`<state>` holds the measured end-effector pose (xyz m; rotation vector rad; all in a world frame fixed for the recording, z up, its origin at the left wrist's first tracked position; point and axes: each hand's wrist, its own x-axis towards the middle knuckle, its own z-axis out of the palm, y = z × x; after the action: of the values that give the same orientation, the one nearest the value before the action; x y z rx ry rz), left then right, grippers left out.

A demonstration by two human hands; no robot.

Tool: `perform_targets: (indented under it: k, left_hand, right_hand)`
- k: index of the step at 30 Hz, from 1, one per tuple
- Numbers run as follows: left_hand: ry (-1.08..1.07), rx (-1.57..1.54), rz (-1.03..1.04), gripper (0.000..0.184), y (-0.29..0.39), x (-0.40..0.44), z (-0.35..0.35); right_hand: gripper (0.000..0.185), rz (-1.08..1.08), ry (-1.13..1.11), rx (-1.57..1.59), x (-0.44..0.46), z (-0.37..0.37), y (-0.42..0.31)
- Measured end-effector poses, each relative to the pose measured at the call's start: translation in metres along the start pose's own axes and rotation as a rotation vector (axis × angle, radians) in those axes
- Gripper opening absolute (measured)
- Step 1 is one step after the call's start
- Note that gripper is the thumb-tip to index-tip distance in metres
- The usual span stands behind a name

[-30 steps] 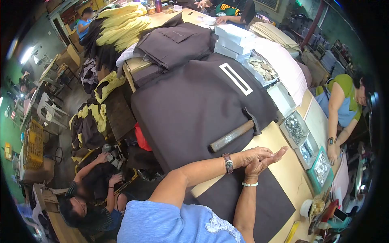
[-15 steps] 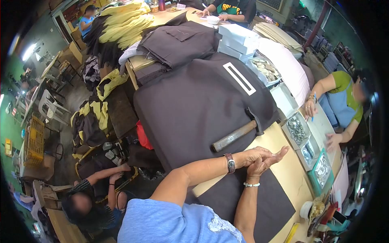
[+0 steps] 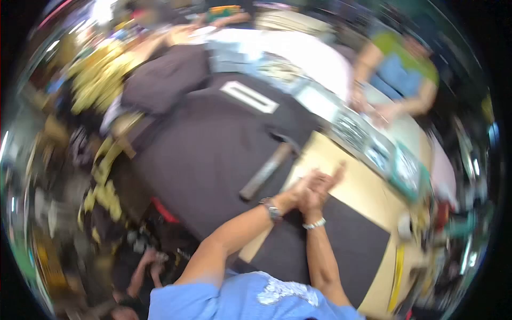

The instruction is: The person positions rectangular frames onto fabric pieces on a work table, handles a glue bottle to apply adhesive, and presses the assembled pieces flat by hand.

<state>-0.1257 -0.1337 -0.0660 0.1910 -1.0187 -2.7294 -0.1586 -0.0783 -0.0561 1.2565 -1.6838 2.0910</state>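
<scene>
My left hand [image 3: 300, 190], with a watch at the wrist, meets my right hand [image 3: 320, 193] over the front of the table. My right hand has its fingers stretched out, and a white bead bracelet circles its wrist. Blur smears the left fingers against the right palm; whether anything small lies between them I cannot make out. Just left of the hands, a hammer [image 3: 266, 169] with a worn handle rests on a large dark fabric cover [image 3: 197, 144]. A flat dark sheet [image 3: 346, 240] lies beneath my forearms. Farther back on the cover is a white rectangular frame [image 3: 249, 97].
Open boxes of small metal pieces [image 3: 349, 128] line the right side, beside a green-rimmed tray [image 3: 408, 168]. A co-worker [image 3: 397, 74] sits beyond them. A yellow strip [image 3: 397, 277] lies at the right edge. Dark folded fabric [image 3: 165, 80] is piled at the back left.
The view has swung and blurred, so the table's contents appear farther left. My hands stay together. The co-worker's hands on the right have come together.
</scene>
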Motion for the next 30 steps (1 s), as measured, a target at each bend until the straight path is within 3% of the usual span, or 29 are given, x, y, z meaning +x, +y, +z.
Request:
perform_targets:
  k: [1, 3, 6, 7, 8, 11, 12, 14, 16, 19, 24, 26, 29, 30]
  left_hand:
    - [-0.083, 0.045, 0.044, 0.037, -0.001, -0.004, -0.001]
    - [0.086, 0.348, 0.002, 0.042, 0.014, -0.017, 0.027]
    - [0.009, 0.815, -0.079, 0.040, 0.022, -0.020, 0.049]
    - [-0.020, 0.881, -0.011, 0.036, 0.018, -0.023, 0.048]
    - [-0.124, 1.058, 0.182, 0.036, 0.010, -0.020, 0.046]
    - [-0.199, 1.701, 0.356, 0.041, 0.005, -0.033, 0.064]
    - [-0.233, 1.795, 0.382, 0.050, -0.003, -0.036, 0.066]
    - [-0.243, 1.894, 0.467, 0.051, -0.011, -0.038, 0.070]
    - [-0.248, 1.964, 0.501, 0.053, -0.015, -0.037, 0.068]
    - [-0.253, 1.990, 0.544, 0.053, -0.017, -0.038, 0.065]
    - [-0.287, 2.049, 0.537, 0.053, -0.016, -0.038, 0.069]
    - [-0.305, 2.075, 0.522, 0.053, -0.016, -0.038, 0.071]
    - [-0.315, 2.133, 0.501, 0.053, -0.014, -0.037, 0.075]
    - [-0.319, 2.152, 0.503, 0.052, -0.013, -0.037, 0.077]
  right_hand:
    - [0.087, -0.057, 0.021, -0.135, 0.014, -0.005, -0.017]
    - [0.078, -0.162, 0.086, -0.411, 0.042, -0.016, -0.050]
    - [0.066, -0.140, 0.199, -0.522, 0.076, -0.049, -0.090]
    - [0.062, -0.096, 0.223, -0.541, 0.084, -0.063, -0.099]
    - [0.060, -0.081, 0.252, -0.660, 0.087, -0.086, -0.100]
    - [0.056, -0.038, 0.321, -0.961, 0.097, -0.157, -0.092]
    - [0.057, -0.053, 0.357, -1.070, 0.095, -0.193, -0.093]
    - [0.067, 0.044, 0.449, -1.335, 0.089, -0.254, -0.078]
    - [0.079, 0.262, 0.431, -1.476, 0.079, -0.302, -0.072]
    - [0.081, 0.453, 0.379, -1.360, 0.070, -0.335, -0.060]
    - [0.053, 0.329, 0.539, -1.093, 0.070, -0.356, -0.046]
    - [0.041, 0.310, 0.590, -1.066, 0.074, -0.363, -0.046]
    - [0.033, 0.354, 0.739, -0.789, 0.086, -0.376, -0.048]
    - [0.030, 0.231, 0.786, -0.670, 0.090, -0.385, -0.043]
